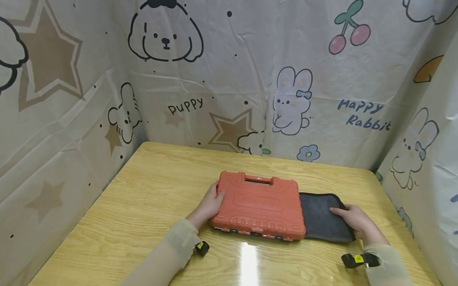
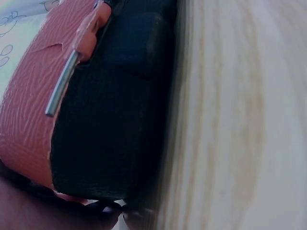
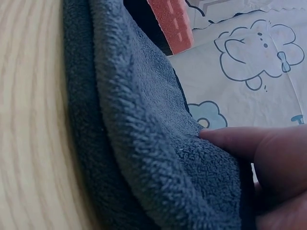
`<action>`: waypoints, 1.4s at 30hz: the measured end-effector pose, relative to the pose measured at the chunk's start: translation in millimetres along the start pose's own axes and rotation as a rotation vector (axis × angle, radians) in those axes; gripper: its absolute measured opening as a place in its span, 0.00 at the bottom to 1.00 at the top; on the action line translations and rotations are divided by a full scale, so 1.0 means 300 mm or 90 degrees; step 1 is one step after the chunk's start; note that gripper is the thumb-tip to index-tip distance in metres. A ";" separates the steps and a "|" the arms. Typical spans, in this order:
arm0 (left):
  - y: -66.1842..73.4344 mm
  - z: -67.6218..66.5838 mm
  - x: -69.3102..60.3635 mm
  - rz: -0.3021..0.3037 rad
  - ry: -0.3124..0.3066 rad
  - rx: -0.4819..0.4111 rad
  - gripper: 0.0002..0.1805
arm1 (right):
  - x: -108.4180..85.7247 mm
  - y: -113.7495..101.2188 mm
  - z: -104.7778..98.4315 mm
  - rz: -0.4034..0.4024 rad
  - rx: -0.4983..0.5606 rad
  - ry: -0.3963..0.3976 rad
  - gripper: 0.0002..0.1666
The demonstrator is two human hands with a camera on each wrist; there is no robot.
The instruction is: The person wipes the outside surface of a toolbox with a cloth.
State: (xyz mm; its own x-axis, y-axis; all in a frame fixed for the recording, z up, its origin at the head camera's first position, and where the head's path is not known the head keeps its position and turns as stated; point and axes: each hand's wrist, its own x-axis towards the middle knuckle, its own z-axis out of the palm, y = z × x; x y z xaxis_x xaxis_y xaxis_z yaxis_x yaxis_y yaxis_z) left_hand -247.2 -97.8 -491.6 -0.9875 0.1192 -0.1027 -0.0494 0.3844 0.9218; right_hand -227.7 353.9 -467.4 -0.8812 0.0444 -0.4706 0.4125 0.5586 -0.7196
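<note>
A red plastic carrying case with a black lower half lies flat on the table, its handle toward the far side. My left hand grips its left edge, thumb on the lid; the other fingers are mostly hidden. To the right of the case is a folded dark grey cloth with black edging, touching or partly under the case's right side. My right hand pinches the cloth's right edge, the thumb on its fuzzy top and the other fingers out of sight beneath.
The wooden table bears the case and cloth, with a bright light reflection near the front. Cartoon-printed sheeting hangs along the back and both sides. A small black camera is strapped to each wrist.
</note>
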 end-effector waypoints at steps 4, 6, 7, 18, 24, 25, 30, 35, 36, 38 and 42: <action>0.000 -0.002 0.004 0.000 0.000 0.005 0.34 | -0.001 0.001 0.001 -0.001 0.007 0.002 0.50; -0.002 -0.003 0.006 0.000 0.001 0.012 0.34 | -0.002 0.000 0.002 0.001 0.010 -0.001 0.51; -0.003 -0.003 0.005 0.001 0.000 0.016 0.34 | -0.003 -0.001 0.002 0.000 0.010 -0.004 0.52; -0.002 -0.002 0.004 0.004 -0.003 0.020 0.33 | -0.002 0.003 0.005 -0.035 0.040 -0.010 0.48; -0.001 -0.001 0.002 0.003 -0.004 0.018 0.33 | -0.011 -0.002 0.006 -0.060 0.018 0.020 0.45; -0.001 -0.001 0.002 0.002 -0.005 0.018 0.33 | -0.015 -0.005 0.004 -0.063 0.017 0.028 0.45; -0.004 -0.001 0.004 0.001 -0.003 0.022 0.33 | -0.032 -0.023 0.000 -0.064 0.021 0.052 0.45; -0.004 -0.002 0.004 0.003 -0.001 0.028 0.33 | -0.047 -0.050 -0.003 -0.073 0.003 0.074 0.46; -0.003 -0.002 0.003 0.003 -0.002 0.028 0.33 | -0.050 -0.057 -0.004 -0.075 0.004 0.079 0.46; -0.003 -0.001 0.001 0.003 -0.002 0.026 0.33 | -0.054 -0.068 -0.003 -0.079 0.004 0.092 0.46; -0.003 -0.001 -0.001 0.007 -0.001 0.021 0.33 | -0.055 -0.096 -0.003 -0.100 -0.017 0.129 0.45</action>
State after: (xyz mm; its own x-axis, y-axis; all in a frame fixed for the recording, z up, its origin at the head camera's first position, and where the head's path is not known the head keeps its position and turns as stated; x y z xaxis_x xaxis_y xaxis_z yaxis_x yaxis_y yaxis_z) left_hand -246.9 -98.4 -492.4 -0.9877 0.1247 -0.0939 -0.0343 0.4132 0.9100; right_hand -225.3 337.8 -438.6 -0.9634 0.1193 -0.2402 0.2631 0.5930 -0.7610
